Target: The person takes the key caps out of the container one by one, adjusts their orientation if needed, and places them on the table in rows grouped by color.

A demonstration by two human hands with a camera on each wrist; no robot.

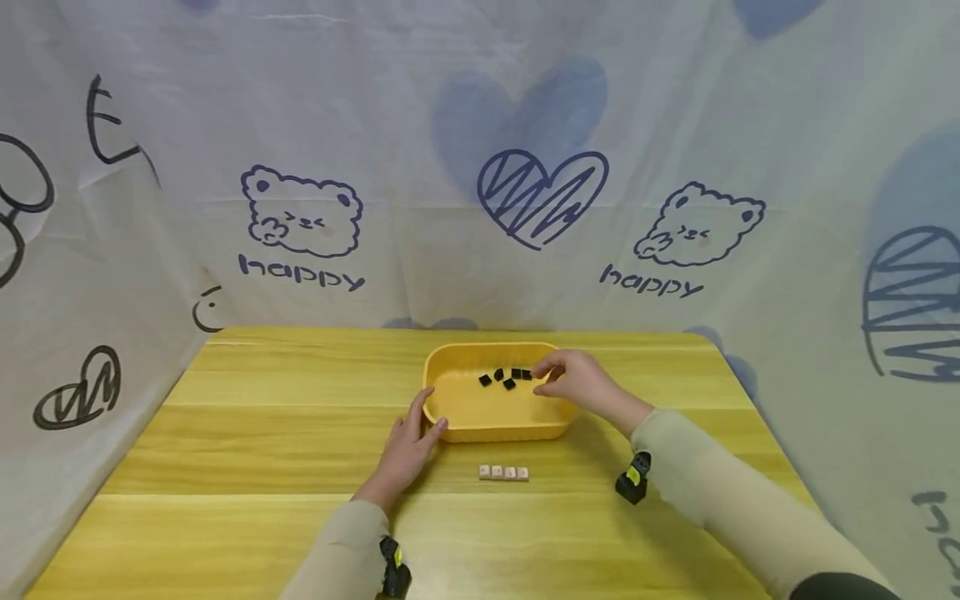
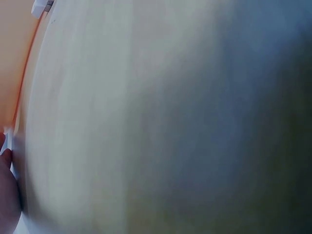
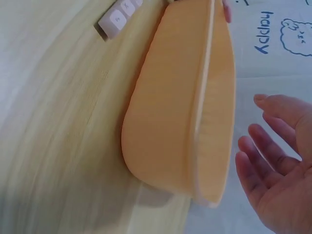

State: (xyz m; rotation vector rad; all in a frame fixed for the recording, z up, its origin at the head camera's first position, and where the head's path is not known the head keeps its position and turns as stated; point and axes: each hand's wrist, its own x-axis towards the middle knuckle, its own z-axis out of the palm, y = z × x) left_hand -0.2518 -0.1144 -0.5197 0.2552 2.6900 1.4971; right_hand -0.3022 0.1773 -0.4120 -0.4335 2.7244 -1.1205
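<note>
A yellow plastic tray (image 1: 487, 434) (image 3: 163, 97) stands on the table. Its near left corner is held by my left hand (image 1: 405, 454), thumb and fingers at the rim; only a sliver of this hand (image 2: 7, 195) shows in the left wrist view. Several small black squarish pieces (image 1: 485, 381) lie inside the tray. Over the tray's right side is my right hand (image 1: 583, 385) (image 3: 280, 165), thumb and index apart, its fingertips close to the rightmost black piece. Nothing shows between its fingers. Several white lettered keycaps (image 1: 510, 473) (image 3: 117, 19) form a row in front of the tray.
The wood-grain table (image 1: 285, 450) extends to both sides of the tray and toward me. Behind it hangs a pale cloth (image 1: 420, 250) with bears and hearts; cloth also encloses both sides. Each sleeve carries a black wrist camera (image 1: 633, 479).
</note>
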